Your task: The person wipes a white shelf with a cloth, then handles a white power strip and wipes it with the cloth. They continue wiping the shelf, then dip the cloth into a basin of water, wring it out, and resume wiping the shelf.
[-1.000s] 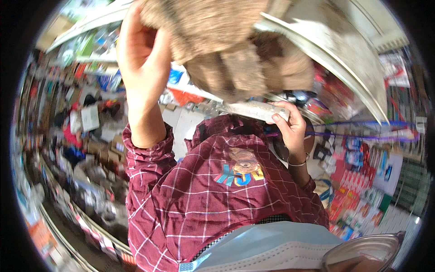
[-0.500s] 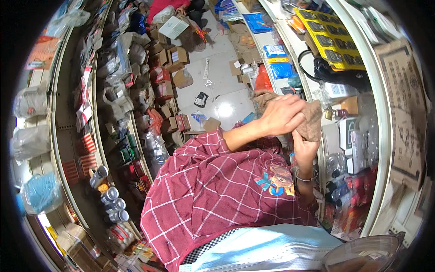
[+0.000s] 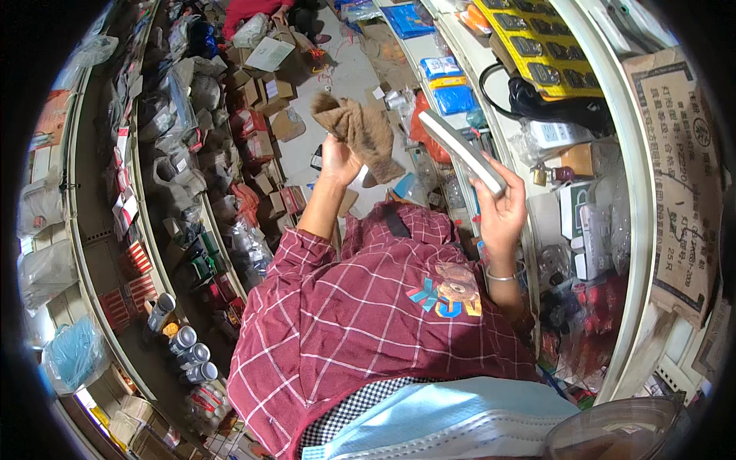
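My left hand [image 3: 341, 159] is closed on a crumpled brown cloth [image 3: 356, 134], raised in front of me over the aisle. The cloth bunches above and to the right of my fingers. On the right, my right hand [image 3: 502, 205] grips the lower end of a flat, thin white box-like piece [image 3: 460, 149]. Its narrow edge faces me, and it tilts up and to the left, so its broad faces and exact kind do not show. My thumb is on the near side. Cloth and white piece are apart.
Shelves with bagged goods [image 3: 184, 176] line the left. On the right shelf are a yellow card of black items [image 3: 544, 54], a black cable coil [image 3: 560, 115], a brass padlock [image 3: 540, 175] and a large carton [image 3: 678, 184]. A person in red [image 3: 245, 15] is at the far end.
Both hands were together on the cloth at the right. My left hand has moved left with the cloth, and the white piece now shows in my right hand.
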`<state>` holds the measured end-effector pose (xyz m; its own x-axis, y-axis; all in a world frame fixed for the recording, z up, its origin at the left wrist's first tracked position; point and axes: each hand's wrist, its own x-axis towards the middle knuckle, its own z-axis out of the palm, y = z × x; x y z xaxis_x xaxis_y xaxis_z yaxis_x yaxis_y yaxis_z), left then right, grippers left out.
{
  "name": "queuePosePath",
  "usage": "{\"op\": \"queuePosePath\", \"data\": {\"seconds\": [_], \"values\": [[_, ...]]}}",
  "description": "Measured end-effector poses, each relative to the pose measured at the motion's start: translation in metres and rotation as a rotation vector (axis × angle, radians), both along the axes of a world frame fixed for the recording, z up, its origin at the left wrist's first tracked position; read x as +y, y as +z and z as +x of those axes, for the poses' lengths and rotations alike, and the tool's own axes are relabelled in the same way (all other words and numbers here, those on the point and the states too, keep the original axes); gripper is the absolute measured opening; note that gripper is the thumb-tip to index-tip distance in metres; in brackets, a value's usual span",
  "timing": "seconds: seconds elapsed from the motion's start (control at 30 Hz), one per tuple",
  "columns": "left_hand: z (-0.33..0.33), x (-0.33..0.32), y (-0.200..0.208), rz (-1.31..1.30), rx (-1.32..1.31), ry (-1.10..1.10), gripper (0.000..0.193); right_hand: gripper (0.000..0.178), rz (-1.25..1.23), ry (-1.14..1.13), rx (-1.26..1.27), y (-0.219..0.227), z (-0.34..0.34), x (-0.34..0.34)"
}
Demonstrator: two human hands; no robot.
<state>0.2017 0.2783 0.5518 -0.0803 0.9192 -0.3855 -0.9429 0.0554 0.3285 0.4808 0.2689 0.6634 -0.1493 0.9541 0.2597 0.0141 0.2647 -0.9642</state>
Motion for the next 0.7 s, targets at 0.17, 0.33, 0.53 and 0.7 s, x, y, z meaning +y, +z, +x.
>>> {"op": "queuePosePath", "data": {"seconds": [0.17, 0.33, 0.53, 0.7], "values": [[0.066, -0.023, 0.081, 0.189, 0.379, -0.054, 0.043, 0.036, 0.148, -0.028, -0.313, -0.011, -0.021, 0.000], [0.101, -0.016, 0.057, 0.128, 1.509, 0.077, 0.059, 0.039, 0.263, 0.058, -0.559, -0.017, -0.041, -0.017], [0.059, 0.008, 0.036, -0.041, 0.468, 0.134, 0.031, 0.048, 0.472, 0.217, -0.431, -0.012, -0.061, -0.020], [0.029, -0.003, 0.015, 0.127, -0.415, -0.065, 0.045, 0.043, 0.432, 0.255, -0.300, -0.012, -0.072, -0.024]]}}
